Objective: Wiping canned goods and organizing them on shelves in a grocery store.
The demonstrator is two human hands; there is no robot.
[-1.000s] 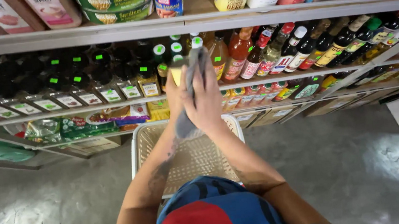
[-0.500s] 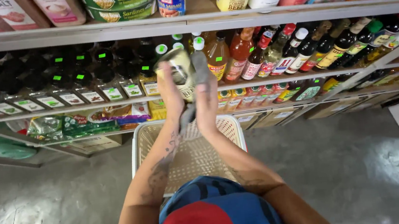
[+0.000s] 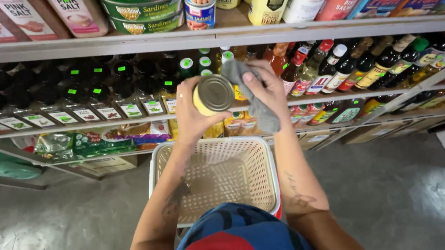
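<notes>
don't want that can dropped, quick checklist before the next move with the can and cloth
1. Left hand grips the can: ok, fingers wrap its side, metal end faces the camera.
2. Right hand holds the grey cloth: ok, cloth drapes over the hand beside the can.
3. Can clear of the shelf bottles: ok, held in front of them, not touching.
4. Basket under the hands: ok, cream, nothing seen in it.
5. Can's end clean: cannot tell, too small to judge.
6. Free slot on a shelf for the can: cannot tell.
</notes>
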